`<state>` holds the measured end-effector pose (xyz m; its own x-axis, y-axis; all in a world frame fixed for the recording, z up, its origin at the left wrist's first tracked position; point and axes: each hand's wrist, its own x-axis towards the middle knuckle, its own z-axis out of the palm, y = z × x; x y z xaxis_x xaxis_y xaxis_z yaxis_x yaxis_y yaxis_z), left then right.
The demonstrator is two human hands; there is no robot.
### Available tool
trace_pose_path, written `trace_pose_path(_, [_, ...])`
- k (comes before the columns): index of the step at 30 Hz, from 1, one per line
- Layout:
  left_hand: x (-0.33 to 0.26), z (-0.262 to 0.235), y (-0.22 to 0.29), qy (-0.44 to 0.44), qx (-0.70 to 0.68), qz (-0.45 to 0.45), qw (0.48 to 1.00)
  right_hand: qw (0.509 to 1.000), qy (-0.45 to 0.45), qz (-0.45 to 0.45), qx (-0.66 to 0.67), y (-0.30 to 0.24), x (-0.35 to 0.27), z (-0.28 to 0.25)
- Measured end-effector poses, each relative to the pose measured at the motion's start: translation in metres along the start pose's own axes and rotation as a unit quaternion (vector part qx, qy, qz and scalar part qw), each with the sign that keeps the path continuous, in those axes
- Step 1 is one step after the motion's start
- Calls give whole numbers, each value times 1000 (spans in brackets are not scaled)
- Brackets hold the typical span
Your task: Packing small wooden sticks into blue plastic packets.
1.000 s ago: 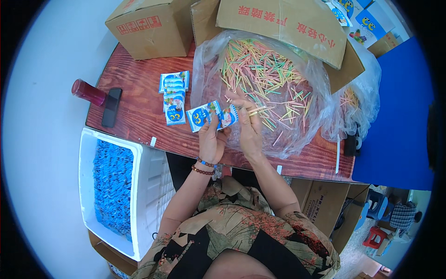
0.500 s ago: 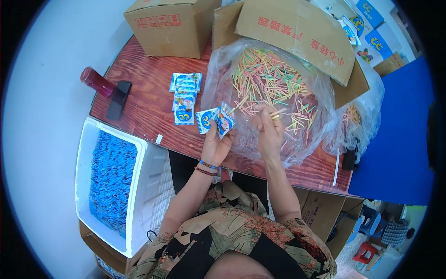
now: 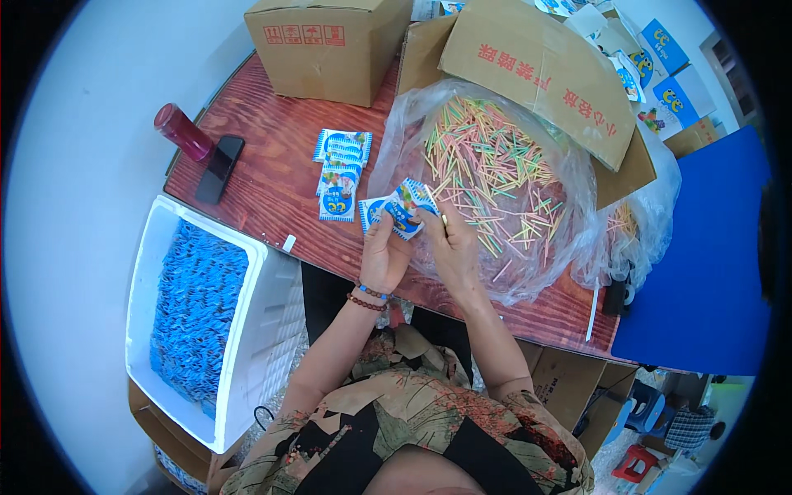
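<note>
My left hand (image 3: pixel 384 257) pinches small blue-and-white packets (image 3: pixel 411 202) that overlap like a fan, just over the near edge of the table. My right hand (image 3: pixel 455 252), a gold ring on one finger, closes its thumb and fingers on the right side of the upper packet. Whatever lies under those fingertips is hidden. Left of the hands, several similar packets (image 3: pixel 337 205) rest overlapping in a column on the table. Beyond my right hand, a heap of thin pastel sticks (image 3: pixel 487 157) spreads over a clear plastic bag (image 3: pixel 569 235).
A closed carton (image 3: pixel 330 62) and an open-flapped carton (image 3: pixel 540 74) stand at the back. Far left are a red bottle (image 3: pixel 183 132) and a phone (image 3: pixel 219 169). A white foam box (image 3: pixel 252 305) of blue packets sits at left; a blue panel (image 3: pixel 701 264) stands right.
My right hand has moved left from over the sticks to the packets and now grips one. The whole view has shifted slightly. My left hand keeps its hold.
</note>
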<state>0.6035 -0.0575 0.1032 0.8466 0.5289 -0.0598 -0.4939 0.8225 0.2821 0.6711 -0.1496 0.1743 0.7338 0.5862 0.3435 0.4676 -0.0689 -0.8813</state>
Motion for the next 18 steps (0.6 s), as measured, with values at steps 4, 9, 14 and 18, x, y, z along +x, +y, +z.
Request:
trace_pose_path(4, [-1,-4,2,7,8,12,1000,999,14,38,10,-1,9,-15])
trace_pose_path(9, [-6,-8,22,91,186,103,973,996,51,-9,-78,49,10,-41])
trace_pose_path(14, [-6,-9,26,89,294,129,943,981,-44,51,-181,54,13,-44])
trace_pose_path(18, [-1,21,33,47,399,131,906,990,-94,37,99,36,25,-32])
